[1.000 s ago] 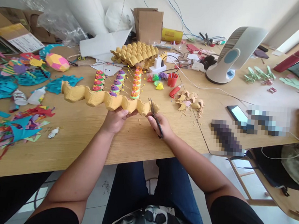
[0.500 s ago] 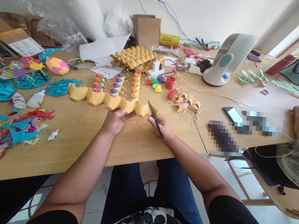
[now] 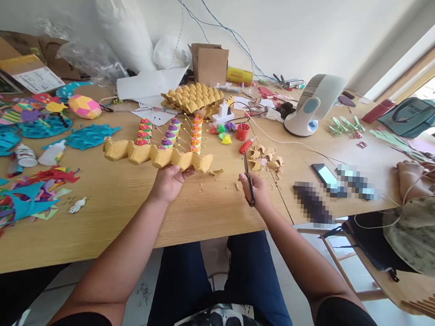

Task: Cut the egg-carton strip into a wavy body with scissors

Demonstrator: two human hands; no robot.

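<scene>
Here, the left hand (image 3: pixel 168 183) holds a bumpy egg-carton strip (image 3: pixel 161 157) over the table (image 3: pixel 198 219), near its front edge. The right hand (image 3: pixel 260 192) holds black scissors (image 3: pixel 251 184), apart from the strip. Carton scraps (image 3: pixel 275 162) lie on the table, farther back from that edge.

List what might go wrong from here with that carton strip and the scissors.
The flap at the right end of the carton strip might tear raggedly. The strip, held before the pin-studded craft pieces, could bump them. The scissors, if brought closer, could nick the left hand gripping the strip.
</scene>
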